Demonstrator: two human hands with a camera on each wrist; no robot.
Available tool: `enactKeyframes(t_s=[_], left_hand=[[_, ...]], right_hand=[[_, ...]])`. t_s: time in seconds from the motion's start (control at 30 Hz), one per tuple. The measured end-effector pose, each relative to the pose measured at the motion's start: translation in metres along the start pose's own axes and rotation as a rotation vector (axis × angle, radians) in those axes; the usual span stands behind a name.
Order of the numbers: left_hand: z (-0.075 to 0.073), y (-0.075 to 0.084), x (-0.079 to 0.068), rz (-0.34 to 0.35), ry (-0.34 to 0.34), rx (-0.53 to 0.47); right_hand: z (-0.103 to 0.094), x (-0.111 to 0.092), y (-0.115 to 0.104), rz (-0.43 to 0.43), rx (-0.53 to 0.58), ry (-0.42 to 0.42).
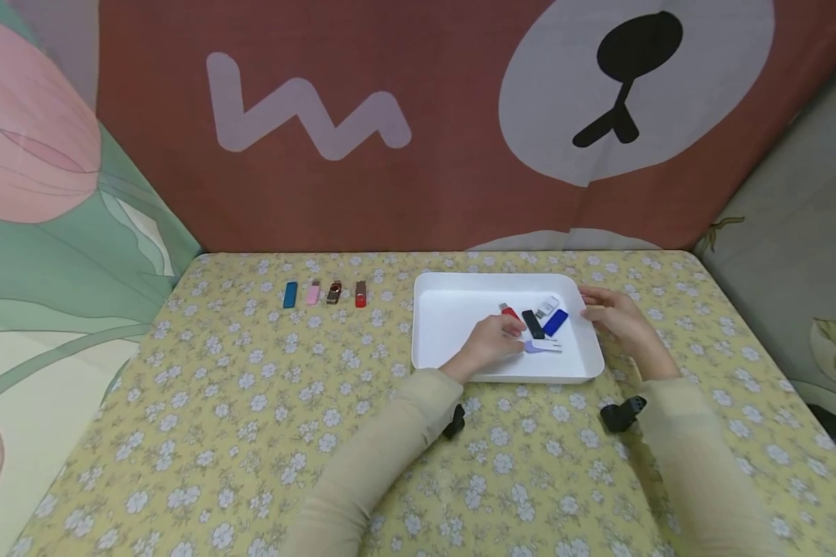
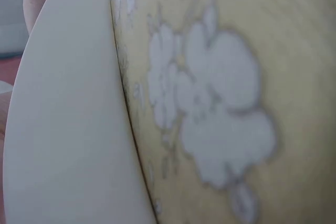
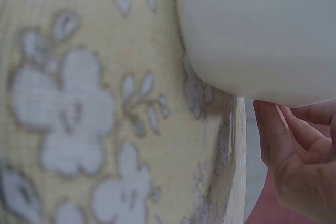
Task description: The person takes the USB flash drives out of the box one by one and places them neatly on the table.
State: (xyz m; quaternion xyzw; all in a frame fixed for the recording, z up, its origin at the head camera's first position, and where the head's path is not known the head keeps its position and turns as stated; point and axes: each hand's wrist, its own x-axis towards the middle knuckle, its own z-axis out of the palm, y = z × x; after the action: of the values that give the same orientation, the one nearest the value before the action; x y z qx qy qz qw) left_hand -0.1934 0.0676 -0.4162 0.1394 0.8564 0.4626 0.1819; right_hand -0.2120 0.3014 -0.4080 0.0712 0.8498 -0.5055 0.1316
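A white tray point(image 1: 453, 329) holds several USB flash drives. My left hand point(image 1: 488, 344) reaches in over the near wall, its curled fingers pinching a red USB flash drive point(image 1: 508, 311); the hand covers part of it. Just right of those fingers lie a black drive point(image 1: 532, 325), a blue drive point(image 1: 555, 322), a clear-white drive point(image 1: 547, 307) and a white-and-lilac drive point(image 1: 543, 346). Against the tray's right wall, my right hand point(image 1: 620, 319) rests with fairly straight fingers; the right wrist view shows its fingers point(image 3: 278, 135) touching the outside. The left wrist view shows mostly tray wall point(image 2: 73, 108) and cloth.
Left of the tray, a spaced row on the flowered cloth point(image 1: 251, 402) has a teal drive point(image 1: 289, 295), a pink drive point(image 1: 313, 293), a brown drive point(image 1: 334, 292) and a red-and-brown drive point(image 1: 361, 295). A bear-print backdrop point(image 1: 446, 201) stands along the table's far edge.
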Motion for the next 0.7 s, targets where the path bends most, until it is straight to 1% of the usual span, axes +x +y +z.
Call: enactKeyframes(t_s=[0.27, 0.4, 0.5, 0.63, 0.7], left_hand=[[0.0049, 0.0015, 0.0020, -0.003, 0.006, 0.004], [0.0063, 0.0026, 0.0021, -0.003, 0.007, 0.009], [0.0076, 0.0027, 0.0022, 0.004, 0.009, 0.013], [0.0095, 0.0034, 0.0029, 0.012, 0.013, 0.023], [0.0104, 0.0037, 0.0036, 0.018, 0.013, 0.034]], right_hand=[[0.0007, -0.0007, 0.0000, -0.006, 0.005, -0.021], [-0.0002, -0.0009, 0.0005, -0.009, -0.004, -0.014], [0.0003, 0.0000, 0.0013, 0.006, 0.007, 0.016], [0.0014, 0.0007, 0.0012, 0.000, 0.013, 0.009], [0.0013, 0.0007, 0.0004, -0.008, 0.010, -0.012]])
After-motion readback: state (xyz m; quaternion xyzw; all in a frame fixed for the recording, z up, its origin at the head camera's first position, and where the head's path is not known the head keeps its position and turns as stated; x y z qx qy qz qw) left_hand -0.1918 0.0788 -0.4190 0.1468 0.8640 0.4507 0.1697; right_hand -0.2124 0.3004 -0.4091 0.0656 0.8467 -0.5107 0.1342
